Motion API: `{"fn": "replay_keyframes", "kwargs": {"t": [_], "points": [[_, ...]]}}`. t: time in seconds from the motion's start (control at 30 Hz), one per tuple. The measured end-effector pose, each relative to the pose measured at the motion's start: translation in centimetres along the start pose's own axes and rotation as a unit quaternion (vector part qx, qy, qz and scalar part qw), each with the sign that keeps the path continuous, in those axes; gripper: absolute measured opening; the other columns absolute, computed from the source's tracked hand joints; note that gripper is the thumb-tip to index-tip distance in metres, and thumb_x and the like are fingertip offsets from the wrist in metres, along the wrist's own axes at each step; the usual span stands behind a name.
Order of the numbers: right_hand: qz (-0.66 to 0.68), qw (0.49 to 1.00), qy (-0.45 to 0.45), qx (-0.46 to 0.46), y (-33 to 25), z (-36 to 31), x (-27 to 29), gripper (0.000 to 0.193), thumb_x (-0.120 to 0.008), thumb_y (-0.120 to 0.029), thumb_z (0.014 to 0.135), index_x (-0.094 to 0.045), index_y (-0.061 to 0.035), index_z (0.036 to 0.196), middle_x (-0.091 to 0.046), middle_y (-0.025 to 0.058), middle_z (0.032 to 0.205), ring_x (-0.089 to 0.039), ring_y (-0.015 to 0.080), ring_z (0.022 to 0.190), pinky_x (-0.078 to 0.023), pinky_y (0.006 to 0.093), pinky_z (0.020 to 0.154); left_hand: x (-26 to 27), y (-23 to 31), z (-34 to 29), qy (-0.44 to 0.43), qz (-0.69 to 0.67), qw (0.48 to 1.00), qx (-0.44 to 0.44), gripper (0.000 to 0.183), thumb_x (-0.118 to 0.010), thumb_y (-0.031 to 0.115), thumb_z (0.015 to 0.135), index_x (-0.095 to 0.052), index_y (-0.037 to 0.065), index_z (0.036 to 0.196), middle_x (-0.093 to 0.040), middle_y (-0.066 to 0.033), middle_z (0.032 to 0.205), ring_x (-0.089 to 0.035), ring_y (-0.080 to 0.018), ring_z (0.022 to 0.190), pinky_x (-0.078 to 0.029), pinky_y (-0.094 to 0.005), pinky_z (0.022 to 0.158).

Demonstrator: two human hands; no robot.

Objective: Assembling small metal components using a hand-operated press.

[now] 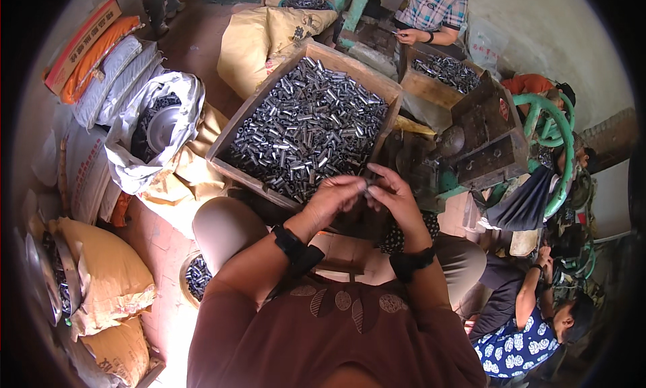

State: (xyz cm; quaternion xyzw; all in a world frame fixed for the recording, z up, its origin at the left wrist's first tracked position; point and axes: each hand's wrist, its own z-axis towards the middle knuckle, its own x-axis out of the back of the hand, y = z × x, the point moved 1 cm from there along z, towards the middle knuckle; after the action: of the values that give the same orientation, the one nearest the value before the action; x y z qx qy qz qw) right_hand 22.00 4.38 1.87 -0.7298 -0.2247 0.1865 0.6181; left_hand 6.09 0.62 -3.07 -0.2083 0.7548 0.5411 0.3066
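Observation:
My left hand [336,194] and my right hand [393,194] meet at the near right corner of a wooden box [235,124]. The fingertips of both are pinched together around a small dark metal piece [367,185], mostly covered by the fingers. Beside my hands, the box holds a heap of short metal tubes [309,119], some shiny and some dark. To the right of my hands stands a dark, greasy machine [488,142] with a green handwheel [565,166].
At left, a white sack [118,149] holds metal pieces and a metal bowl [163,128]. A small tub of tubes [197,277] stands on the floor by my knee. Tan sacks [111,274] lie further left. Co-workers sit at the far right [434,11] and near right [518,341].

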Motion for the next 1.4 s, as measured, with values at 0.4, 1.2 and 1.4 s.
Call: {"fn": "replay_keyframes", "kwargs": {"t": [0.4,1.2,1.4], "points": [[-0.677,0.725,0.088,0.086,2.8,7.7,-2.0,0.018,-0.065,-0.019,0.072,-0.062,-0.0103,0.088,-0.058,0.0058,0.091,-0.055,0.0232,0.092,-0.047,0.0337,0.074,5.1,3.8,3.0,0.164,0.492,0.816,-0.257,0.01,-0.054,0.005,0.079,-0.06,0.002,0.086,-0.058,-0.01,0.075,-0.056,-0.0192,0.054,-0.047,-0.0287,0.046],[-0.008,0.987,0.162,-0.011,3.0,2.1,1.3,0.018,-0.062,-0.015,0.082,-0.063,-0.0028,0.095,-0.06,0.0006,0.073,-0.053,0.0046,0.061,-0.04,0.0176,0.051,2.7,1.9,2.6,0.181,0.571,0.768,-0.227,0.02,-0.061,0.006,0.071,-0.052,-0.002,0.087,-0.059,-0.0104,0.068,-0.059,-0.0227,0.06,-0.047,-0.0324,0.054],[0.067,0.979,0.192,0.012,2.0,-3.0,4.3,0.017,-0.06,-0.016,0.083,-0.064,-0.0039,0.095,-0.059,0.0002,0.07,-0.052,0.0045,0.057,-0.039,0.018,0.048,-4.7,0.3,0.6,0.061,0.028,0.996,0.052,0.014,-0.056,0.0,0.08,-0.054,0.007,0.092,-0.056,-0.0038,0.074,-0.035,-0.0025,0.044,-0.022,-0.0141,0.035]]}}
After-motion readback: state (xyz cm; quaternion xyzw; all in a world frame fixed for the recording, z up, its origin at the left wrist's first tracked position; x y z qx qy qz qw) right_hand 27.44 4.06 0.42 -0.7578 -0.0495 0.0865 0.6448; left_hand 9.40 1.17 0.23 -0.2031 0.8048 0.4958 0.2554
